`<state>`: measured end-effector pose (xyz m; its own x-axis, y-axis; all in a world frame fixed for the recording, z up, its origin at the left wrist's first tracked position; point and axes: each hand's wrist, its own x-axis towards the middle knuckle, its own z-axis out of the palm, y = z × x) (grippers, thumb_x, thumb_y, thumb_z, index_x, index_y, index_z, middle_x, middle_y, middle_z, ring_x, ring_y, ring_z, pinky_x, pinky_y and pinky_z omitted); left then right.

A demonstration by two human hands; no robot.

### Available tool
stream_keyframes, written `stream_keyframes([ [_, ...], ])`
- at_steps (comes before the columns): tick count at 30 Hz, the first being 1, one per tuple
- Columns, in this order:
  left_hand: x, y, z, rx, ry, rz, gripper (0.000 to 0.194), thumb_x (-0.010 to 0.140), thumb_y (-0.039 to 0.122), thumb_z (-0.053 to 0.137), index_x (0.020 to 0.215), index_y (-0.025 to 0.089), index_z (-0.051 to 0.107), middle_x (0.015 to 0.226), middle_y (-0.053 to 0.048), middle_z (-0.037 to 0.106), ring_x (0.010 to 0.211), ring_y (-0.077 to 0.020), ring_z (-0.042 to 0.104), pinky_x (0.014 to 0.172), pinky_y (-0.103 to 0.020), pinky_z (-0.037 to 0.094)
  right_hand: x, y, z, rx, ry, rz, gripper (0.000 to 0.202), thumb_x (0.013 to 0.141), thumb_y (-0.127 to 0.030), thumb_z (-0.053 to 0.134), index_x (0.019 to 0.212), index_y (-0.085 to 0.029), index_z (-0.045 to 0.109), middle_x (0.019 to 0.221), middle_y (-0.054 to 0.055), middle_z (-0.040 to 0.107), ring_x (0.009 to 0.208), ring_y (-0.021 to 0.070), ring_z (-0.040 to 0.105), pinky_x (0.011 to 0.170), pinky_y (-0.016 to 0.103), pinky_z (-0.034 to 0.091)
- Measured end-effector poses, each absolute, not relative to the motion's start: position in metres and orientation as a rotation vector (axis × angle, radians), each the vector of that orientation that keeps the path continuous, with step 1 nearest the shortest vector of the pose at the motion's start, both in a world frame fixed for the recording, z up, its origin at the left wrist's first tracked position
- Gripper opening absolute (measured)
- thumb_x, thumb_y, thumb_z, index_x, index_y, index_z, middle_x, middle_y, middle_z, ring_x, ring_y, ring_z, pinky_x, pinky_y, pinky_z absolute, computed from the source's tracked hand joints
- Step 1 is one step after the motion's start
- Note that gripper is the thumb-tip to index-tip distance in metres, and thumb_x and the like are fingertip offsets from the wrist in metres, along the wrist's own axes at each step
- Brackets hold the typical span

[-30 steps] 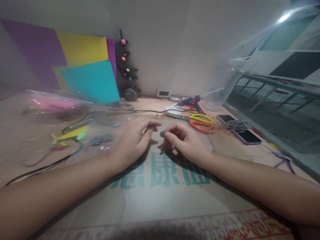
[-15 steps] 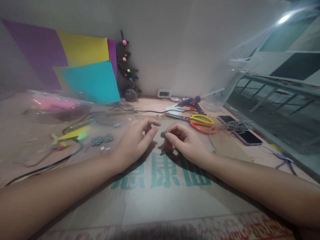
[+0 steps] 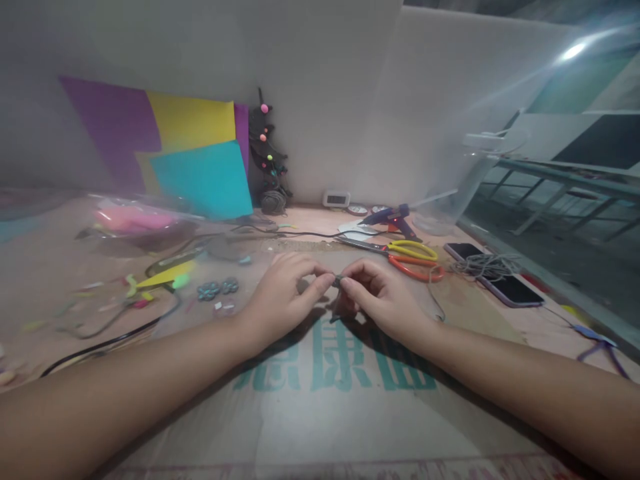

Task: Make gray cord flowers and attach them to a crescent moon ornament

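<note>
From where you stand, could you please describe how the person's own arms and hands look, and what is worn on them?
The left hand and right hand are bare, without gloves. The left forearm and right forearm show no sleeve, watch or bracelet. Fine details at the fingertips are too blurred to tell.

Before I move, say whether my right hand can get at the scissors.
Probably yes: the scissors lie just beyond your right hand, with only a thin cord nearby, though that hand pinches a small dark piece.

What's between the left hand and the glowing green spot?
Head view: two dark flower-shaped pieces between left hand and green spot, plus small white bits slightly nearer the person.
</note>
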<state>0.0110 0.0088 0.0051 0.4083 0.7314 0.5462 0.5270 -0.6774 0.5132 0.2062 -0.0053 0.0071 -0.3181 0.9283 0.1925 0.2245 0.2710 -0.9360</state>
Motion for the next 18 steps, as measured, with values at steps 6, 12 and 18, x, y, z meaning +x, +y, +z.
stream_keyframes([
  [6, 0.0103, 0.0096, 0.0051, 2.419, 1.111, 1.11, 0.02, 0.096, 0.033, 0.054, 0.082, 0.02, 0.063, 0.087, -0.002, 0.07, 0.089, -0.0215, 0.063, 0.085, -0.038, 0.043, 0.2054, -0.0047, 0.007, -1.05, -1.73, 1.103, 0.022, 0.09, -0.039, 0.062, 0.086, -0.019, 0.054, 0.064, -0.003, 0.062, 0.054, 0.01, 0.057, 0.05, 0.022, 0.046],
  [12, 0.0098, 0.0093, 0.0047, 2.434, 1.072, 1.099, 0.021, 0.098, 0.03, 0.053, 0.082, 0.019, 0.062, 0.086, -0.001, 0.069, 0.088, -0.0203, 0.061, 0.085, -0.036, 0.041, 0.2067, -0.0043, 0.0061, -1.033, -1.74, 1.115, 0.018, 0.091, -0.036, 0.06, 0.086, -0.019, 0.054, 0.064, -0.003, 0.061, 0.054, 0.0089, 0.056, 0.049, 0.02, 0.044],
  [18, 0.01, 0.0102, 0.0031, 2.309, 1.15, 1.102, 0.031, 0.103, 0.037, 0.04, 0.092, 0.018, 0.062, 0.091, -0.004, 0.067, 0.092, -0.0221, 0.06, 0.084, -0.036, 0.041, 0.2053, -0.0061, 0.0092, -1.01, -1.707, 1.168, 0.017, 0.089, -0.034, 0.061, 0.087, -0.019, 0.054, 0.061, -0.005, 0.058, 0.052, 0.0081, 0.054, 0.047, 0.019, 0.042],
])
